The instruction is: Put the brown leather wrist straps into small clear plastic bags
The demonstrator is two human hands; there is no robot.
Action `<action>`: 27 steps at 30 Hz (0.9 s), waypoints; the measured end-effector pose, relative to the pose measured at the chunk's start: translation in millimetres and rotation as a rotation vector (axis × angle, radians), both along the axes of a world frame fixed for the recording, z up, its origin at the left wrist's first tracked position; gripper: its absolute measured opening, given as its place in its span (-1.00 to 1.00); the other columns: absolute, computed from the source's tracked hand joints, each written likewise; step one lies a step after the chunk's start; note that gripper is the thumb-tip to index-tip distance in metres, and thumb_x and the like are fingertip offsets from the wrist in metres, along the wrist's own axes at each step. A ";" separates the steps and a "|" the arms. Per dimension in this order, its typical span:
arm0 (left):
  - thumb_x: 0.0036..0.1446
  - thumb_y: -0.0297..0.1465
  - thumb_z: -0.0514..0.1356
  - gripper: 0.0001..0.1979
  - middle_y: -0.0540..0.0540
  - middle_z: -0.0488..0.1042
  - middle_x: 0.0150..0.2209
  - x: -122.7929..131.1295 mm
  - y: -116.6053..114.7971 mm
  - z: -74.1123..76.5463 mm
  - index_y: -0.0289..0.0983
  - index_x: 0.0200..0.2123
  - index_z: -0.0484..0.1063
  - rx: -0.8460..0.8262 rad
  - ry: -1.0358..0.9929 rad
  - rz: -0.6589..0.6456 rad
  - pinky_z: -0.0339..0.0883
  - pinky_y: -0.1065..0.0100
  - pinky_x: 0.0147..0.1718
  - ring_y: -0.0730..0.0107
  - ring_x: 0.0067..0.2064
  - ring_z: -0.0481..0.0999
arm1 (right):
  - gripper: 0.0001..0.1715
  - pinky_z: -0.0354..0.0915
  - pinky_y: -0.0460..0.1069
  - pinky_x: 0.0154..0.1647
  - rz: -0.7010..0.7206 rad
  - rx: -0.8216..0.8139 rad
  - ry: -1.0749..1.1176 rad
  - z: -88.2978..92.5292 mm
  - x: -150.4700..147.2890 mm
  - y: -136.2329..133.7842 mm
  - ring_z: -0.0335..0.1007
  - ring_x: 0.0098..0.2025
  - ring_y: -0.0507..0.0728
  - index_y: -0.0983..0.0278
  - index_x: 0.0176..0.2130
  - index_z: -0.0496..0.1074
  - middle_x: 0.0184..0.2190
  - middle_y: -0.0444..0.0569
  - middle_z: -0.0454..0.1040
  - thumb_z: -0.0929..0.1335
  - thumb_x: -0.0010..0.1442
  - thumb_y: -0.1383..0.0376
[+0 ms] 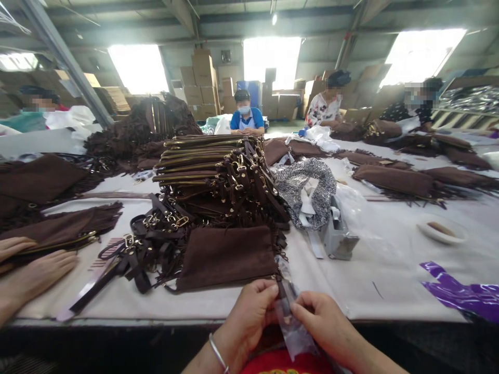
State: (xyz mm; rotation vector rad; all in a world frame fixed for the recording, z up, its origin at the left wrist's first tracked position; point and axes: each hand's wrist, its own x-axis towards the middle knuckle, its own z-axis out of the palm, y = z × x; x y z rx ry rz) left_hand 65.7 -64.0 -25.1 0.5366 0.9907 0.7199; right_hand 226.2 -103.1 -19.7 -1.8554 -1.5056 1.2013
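At the table's front edge, my left hand point(251, 307) is closed, thumb and fingers pinching a dark brown strap point(286, 291) near the pouch corner. A clear plastic sleeve point(298, 337) surrounds the strap and hangs below it. My right hand point(325, 319) pinches the sleeve's right side, fingertips against the plastic. Just beyond my left hand, a flat brown pouch point(230, 254) with a fringed side lies on the table. Behind it rises a stack of zippered brown pouches point(195, 166), with loose straps with gold clasps point(150, 244) to the left.
A grey tape dispenser point(339, 241) stands by a black-and-white patterned cloth point(292, 195). To the right are a white dish point(442, 228) and purple plastic point(463, 293). A co-worker's hands point(47, 270) rest on a pouch at left. Several people sit across the table.
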 end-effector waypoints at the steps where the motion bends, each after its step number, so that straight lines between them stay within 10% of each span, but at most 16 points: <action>1: -0.02 -0.33 0.31 -0.77 -0.09 0.51 -0.43 -0.6 -0.2 0.3 -0.32 -0.34 0.37 -0.012 -0.005 0.001 0.43 0.29 -0.47 0.34 -0.46 0.51 | -0.66 0.11 -0.09 -0.50 -0.030 -0.002 0.013 -2.4 -0.1 2.0 0.27 -0.50 0.05 0.30 -0.57 0.36 -0.63 -0.14 0.37 0.28 0.12 0.16; 16: 0.05 -0.07 0.24 -0.58 -0.15 0.53 -0.41 3.0 -7.5 3.5 -0.34 -0.26 0.42 -0.103 0.074 -0.106 0.32 0.44 -0.53 0.38 -0.46 0.52 | -0.65 0.10 -0.08 -0.54 -0.186 0.068 0.049 -17.1 -10.8 37.4 0.19 -0.56 0.04 0.26 -0.60 0.30 -0.67 -0.16 0.28 0.27 0.02 0.07; 23: 0.07 -0.23 0.23 -0.74 -0.11 0.48 -0.45 10.9 -8.0 -5.2 -0.31 -0.30 0.39 -0.090 0.129 -0.035 0.37 0.37 -0.52 0.37 -0.46 0.47 | -0.62 0.00 -0.11 -0.72 -0.135 -0.079 0.217 -17.7 -5.0 24.6 0.11 -0.77 0.00 0.22 -0.55 0.24 -0.80 -0.25 0.20 0.23 0.11 0.03; 27: 0.08 -0.32 0.23 -0.82 -0.06 0.45 -0.47 4.4 -12.9 -4.0 -0.31 -0.31 0.37 -0.114 0.152 -0.040 0.39 0.41 -0.53 0.45 -0.49 0.43 | -0.68 0.27 -0.08 -0.55 -0.035 0.068 0.139 -11.7 6.0 20.2 0.36 -0.58 0.06 0.27 -0.44 0.38 -0.60 -0.13 0.42 0.24 0.19 0.13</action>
